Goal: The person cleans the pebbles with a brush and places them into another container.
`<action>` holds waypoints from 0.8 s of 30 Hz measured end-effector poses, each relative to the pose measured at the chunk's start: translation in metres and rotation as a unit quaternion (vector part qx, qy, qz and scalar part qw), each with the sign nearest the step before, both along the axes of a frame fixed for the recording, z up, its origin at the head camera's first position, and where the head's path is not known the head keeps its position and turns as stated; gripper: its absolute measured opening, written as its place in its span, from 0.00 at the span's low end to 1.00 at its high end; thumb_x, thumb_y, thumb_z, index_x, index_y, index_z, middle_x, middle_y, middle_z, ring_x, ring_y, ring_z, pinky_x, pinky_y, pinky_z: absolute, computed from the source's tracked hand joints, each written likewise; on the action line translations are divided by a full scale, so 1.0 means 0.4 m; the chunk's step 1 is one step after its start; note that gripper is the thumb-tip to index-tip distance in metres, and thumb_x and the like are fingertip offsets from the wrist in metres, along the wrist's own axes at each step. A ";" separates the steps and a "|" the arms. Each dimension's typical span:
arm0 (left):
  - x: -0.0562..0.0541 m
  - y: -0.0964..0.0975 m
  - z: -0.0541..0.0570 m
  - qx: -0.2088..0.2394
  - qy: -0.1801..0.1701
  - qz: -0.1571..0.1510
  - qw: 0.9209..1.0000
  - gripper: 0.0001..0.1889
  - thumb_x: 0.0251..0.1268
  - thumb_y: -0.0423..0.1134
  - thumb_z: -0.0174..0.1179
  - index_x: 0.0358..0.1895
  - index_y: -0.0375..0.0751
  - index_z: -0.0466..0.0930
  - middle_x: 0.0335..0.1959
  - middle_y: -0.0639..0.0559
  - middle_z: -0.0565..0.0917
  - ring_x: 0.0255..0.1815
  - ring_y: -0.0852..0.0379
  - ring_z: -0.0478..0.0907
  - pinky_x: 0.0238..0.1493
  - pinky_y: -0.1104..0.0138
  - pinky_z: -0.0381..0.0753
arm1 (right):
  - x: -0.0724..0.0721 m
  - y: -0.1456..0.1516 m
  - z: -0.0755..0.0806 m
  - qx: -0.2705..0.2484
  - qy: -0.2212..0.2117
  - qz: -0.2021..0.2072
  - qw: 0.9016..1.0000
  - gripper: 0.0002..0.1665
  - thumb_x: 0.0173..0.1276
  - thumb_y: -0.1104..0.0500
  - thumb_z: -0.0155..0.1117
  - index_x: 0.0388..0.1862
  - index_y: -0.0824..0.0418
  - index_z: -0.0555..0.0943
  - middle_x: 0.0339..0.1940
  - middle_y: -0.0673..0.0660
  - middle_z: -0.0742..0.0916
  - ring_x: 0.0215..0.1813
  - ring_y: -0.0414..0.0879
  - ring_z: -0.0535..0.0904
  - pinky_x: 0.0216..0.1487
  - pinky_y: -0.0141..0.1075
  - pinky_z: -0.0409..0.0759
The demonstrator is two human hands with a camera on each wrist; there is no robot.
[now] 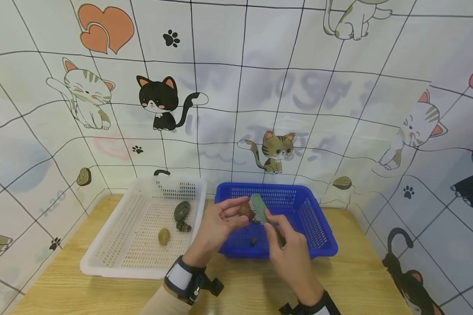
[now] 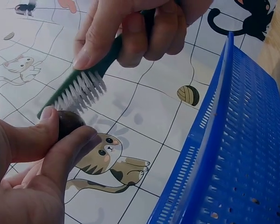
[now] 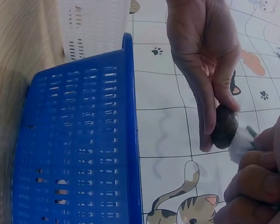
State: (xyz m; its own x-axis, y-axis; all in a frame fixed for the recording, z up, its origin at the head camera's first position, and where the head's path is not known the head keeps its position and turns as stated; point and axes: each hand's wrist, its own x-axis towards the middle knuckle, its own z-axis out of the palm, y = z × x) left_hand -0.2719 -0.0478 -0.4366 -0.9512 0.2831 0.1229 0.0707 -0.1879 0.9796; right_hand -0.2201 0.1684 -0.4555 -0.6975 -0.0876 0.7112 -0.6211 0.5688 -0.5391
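Between thumb and fingers, my left hand (image 1: 217, 225) pinches a smooth brown stone (image 1: 246, 211) above the blue basket. My right hand (image 1: 289, 243) grips the handle of a green brush (image 1: 259, 205) with white bristles. In the left wrist view the bristles (image 2: 81, 91) touch or nearly touch the top of the stone (image 2: 69, 125). From the right wrist view, the stone (image 3: 225, 126) looks dark and rounded, with the bristles against its side. Part of the brush handle is hidden by the right hand's fingers.
A white basket (image 1: 118, 267) stands left on the wooden table (image 1: 228, 288), holding a dark green stone (image 1: 182, 211), a smaller dark striped stone (image 1: 183, 226) and a yellowish stone (image 1: 164, 236). Inside the blue basket (image 1: 327, 245) lies a small dark stone (image 1: 253, 241). Cat-printed cloth hangs behind.
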 end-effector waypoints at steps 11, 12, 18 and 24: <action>0.002 -0.004 0.002 0.014 0.002 -0.026 1.000 0.29 0.84 0.24 0.66 0.83 0.33 0.78 0.74 0.32 0.89 0.67 0.51 0.94 0.68 0.64 0.96 | 0.006 -0.010 0.009 0.021 0.036 -0.009 0.999 0.19 0.85 0.71 0.70 0.70 0.62 0.87 0.20 0.39 0.75 0.21 0.17 0.51 0.17 0.17 0.56; 0.002 -0.005 0.002 0.017 0.001 -0.028 0.999 0.29 0.84 0.24 0.66 0.83 0.34 0.78 0.74 0.32 0.89 0.68 0.50 0.94 0.68 0.64 0.96 | 0.006 -0.009 0.009 0.019 0.032 -0.014 0.999 0.19 0.85 0.70 0.70 0.70 0.61 0.87 0.20 0.38 0.73 0.21 0.17 0.51 0.17 0.17 0.56; 0.005 -0.009 0.000 0.033 -0.003 -0.016 0.999 0.29 0.86 0.24 0.64 0.84 0.35 0.77 0.75 0.32 0.88 0.69 0.49 0.93 0.70 0.63 0.95 | 0.009 -0.012 0.000 0.024 0.030 0.010 0.999 0.18 0.83 0.71 0.71 0.68 0.63 0.87 0.34 0.50 0.94 0.21 0.17 0.52 0.16 0.16 0.58; 0.002 -0.003 -0.010 0.016 0.004 -0.017 1.000 0.28 0.84 0.22 0.65 0.83 0.30 0.77 0.72 0.31 0.90 0.65 0.52 0.95 0.68 0.63 0.96 | 0.007 -0.029 -0.005 0.041 0.054 0.017 0.998 0.17 0.81 0.73 0.72 0.64 0.66 0.87 0.46 0.58 0.99 0.22 0.16 0.50 0.16 0.14 0.57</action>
State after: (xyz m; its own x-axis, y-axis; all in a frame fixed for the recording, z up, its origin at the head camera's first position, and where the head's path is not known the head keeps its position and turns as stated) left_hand -0.2710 -0.0490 -0.4407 -0.9404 0.3102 0.1396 0.0713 -0.2216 0.9725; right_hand -0.2173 0.1569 -0.4576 -0.6127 -0.1714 0.7715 -0.6930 0.5859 -0.4202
